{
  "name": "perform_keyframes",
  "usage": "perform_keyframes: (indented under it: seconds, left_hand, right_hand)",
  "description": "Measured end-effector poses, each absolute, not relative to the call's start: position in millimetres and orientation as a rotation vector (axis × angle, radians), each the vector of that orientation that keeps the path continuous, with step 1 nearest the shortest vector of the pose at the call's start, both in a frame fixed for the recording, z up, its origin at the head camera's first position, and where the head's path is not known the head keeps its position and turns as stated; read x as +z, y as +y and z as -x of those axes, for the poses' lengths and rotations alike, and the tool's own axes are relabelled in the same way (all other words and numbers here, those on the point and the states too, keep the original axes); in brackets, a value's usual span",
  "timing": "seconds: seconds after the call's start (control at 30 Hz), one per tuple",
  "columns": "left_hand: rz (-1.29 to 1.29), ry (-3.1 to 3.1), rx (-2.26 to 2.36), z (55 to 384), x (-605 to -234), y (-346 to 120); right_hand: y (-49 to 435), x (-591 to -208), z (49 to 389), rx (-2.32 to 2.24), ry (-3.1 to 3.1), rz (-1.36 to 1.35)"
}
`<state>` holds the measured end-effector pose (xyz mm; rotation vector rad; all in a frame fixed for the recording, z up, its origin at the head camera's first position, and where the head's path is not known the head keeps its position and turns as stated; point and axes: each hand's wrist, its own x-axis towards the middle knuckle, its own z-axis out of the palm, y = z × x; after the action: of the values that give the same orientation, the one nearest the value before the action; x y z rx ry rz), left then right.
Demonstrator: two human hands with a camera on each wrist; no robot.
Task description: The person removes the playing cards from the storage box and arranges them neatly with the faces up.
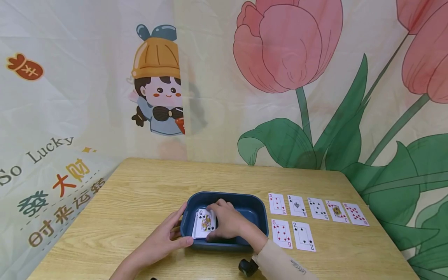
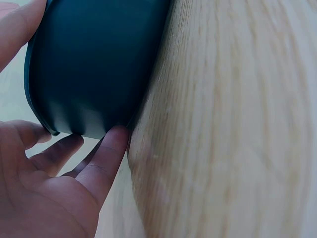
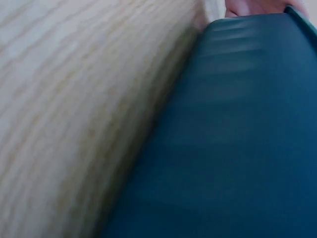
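Observation:
A dark blue plastic basin (image 1: 238, 246) stands on the wooden table with a small stack of playing cards inside, at its left end. On top lies a queen card (image 1: 203, 225), face up. My right hand (image 1: 229, 221) reaches into the basin and holds the queen by its right side, thumb at the lower corner and fingers at the upper one; some fingertips are hidden. My left hand (image 1: 164, 233) grips the basin's left end, thumb on the near rim. In the left wrist view, its fingers (image 2: 115, 144) touch the end wall, low by the table.
Right of the basin, face-up cards lie in two rows: a far row with a three (image 1: 277, 203), an ace (image 1: 297, 205), a five (image 1: 317, 208), a jack (image 1: 337, 211) and another red card (image 1: 356, 214); a near row with a six (image 1: 281, 233) and a two (image 1: 304, 236). Printed cloth hangs behind.

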<state>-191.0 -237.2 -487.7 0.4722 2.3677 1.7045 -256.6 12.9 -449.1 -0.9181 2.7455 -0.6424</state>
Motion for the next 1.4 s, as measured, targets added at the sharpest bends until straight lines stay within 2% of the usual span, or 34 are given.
perform_keyframes:
  seconds: [0.33,0.7,1.13,1.4]
  left_hand:
    - [-0.49,2.373,1.722,190,-487,-236]
    - [-0.461,2.395,1.72,189,-486,-236]
    - [-0.483,2.403,1.699,188,-486,-237]
    - [-0.467,2.404,1.699,188,-486,-237]
  right_hand:
    - [49,-418,255,-0.753,2.743,0.999]
    - [139,-381,249,-0.825,2.78,0.975]
    - [255,-389,245,-0.764,2.839,0.788]
    - [312,-412,246,-0.729,2.837,0.718]
